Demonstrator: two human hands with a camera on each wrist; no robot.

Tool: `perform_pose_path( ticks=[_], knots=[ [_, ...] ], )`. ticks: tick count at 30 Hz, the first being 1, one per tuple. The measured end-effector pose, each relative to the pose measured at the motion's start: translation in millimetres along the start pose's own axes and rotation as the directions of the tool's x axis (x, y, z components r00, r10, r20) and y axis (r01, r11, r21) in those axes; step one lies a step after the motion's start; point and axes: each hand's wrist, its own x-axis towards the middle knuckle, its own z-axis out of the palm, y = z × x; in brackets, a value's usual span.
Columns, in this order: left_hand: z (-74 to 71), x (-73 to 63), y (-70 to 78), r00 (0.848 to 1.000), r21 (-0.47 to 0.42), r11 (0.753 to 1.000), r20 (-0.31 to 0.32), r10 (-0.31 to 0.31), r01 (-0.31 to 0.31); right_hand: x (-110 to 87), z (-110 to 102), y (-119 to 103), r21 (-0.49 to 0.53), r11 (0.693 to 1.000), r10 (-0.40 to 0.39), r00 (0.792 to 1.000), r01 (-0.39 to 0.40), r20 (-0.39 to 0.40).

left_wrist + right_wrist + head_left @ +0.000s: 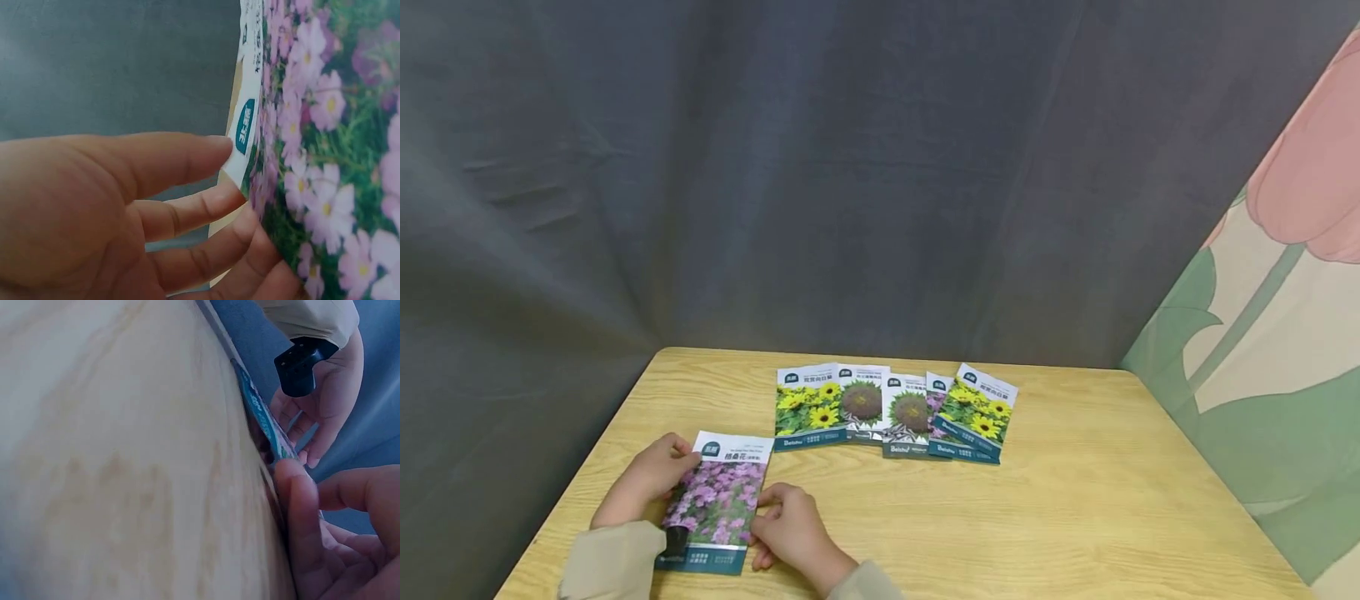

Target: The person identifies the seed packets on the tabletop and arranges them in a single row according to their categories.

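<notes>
At the table's front left lies a seed packet (722, 500) with pink-purple flowers, a white top and a teal bottom band. My left hand (658, 471) pinches its left edge near the top, thumb on the printed face and fingers behind, as the left wrist view shows. On the opposite edge, lower down, my right hand (793, 529) pinches the packet between thumb and fingers. Seen from the right wrist, the packet (265, 419) appears edge-on, close to the wood surface. Whether other packets lie beneath it, I cannot tell.
Along the back of the wooden table (1075, 500) several more seed packets lie partly overlapping: a yellow-flower packet (808, 408) at left, sunflower-head packets (910, 417) in the middle, another yellow-flower packet (981, 408) at right. A dark curtain (850, 183) hangs behind.
</notes>
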Motion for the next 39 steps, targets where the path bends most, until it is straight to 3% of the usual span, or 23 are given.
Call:
perform_pose_path(
  ticks=[4,9,18,39],
  knots=[
    [2.1,-0.7,1.9,1.0,0.003,1.0,-0.003,-0.002,0.002,0.8,-2.7,1.4,0.011,0.999,0.03,1.0,-0.03,0.001],
    [-1.9,-3.2,-2.5,0.999,-0.027,0.998,-0.013,-0.049,0.048,4.6,-1.5,1.8,0.012,0.999,0.044,0.999,-0.044,0.021],
    [-5.5,-2.9,-8.5,0.995,-0.01,0.995,0.032,-0.1,0.1,3.3,3.8,2.4,0.001,1.0,0.013,1.0,-0.013,-0.01],
    [3.6,-5.4,-5.1,0.997,0.072,0.995,-0.013,-0.07,0.071,-1.2,6.4,7.5,-0.115,0.992,-0.059,0.996,0.051,-0.062]
  ],
)
